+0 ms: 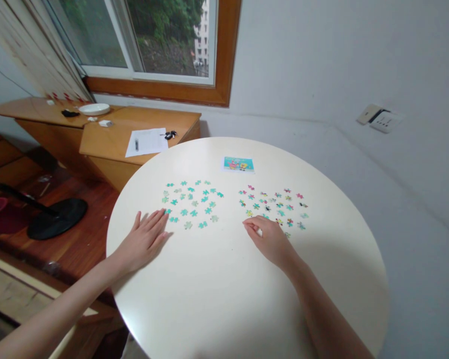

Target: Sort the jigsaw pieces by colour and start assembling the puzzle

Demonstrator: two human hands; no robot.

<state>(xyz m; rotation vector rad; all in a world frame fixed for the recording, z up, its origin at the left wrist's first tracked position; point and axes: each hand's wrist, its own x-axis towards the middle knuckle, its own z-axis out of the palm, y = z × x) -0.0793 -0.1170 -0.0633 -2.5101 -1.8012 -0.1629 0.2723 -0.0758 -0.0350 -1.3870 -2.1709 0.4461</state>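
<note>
My left hand (146, 238) lies flat on the table's left side with its fingers stretched out. Its fingertips meet the edge of a group of green and teal jigsaw puzzle pieces (193, 213), close to one teal piece (168, 211). On the right, my right hand (271, 240) is closed in a pinch, thumb against fingers; anything between them is hidden or too small to make out. Just beyond it spreads a second group of multicoloured puzzle pieces (256, 206), partly covered by the hand. A small cartoon picture card (239, 164) lies behind both groups.
The round white table (209, 289) stands near a wall with a socket (386, 121). Behind it, a wooden cabinet (149, 118) carries a paper sheet (146, 141), keys (170, 135) and a white plate (94, 109). A black round stand base (58, 218) is on the floor at left.
</note>
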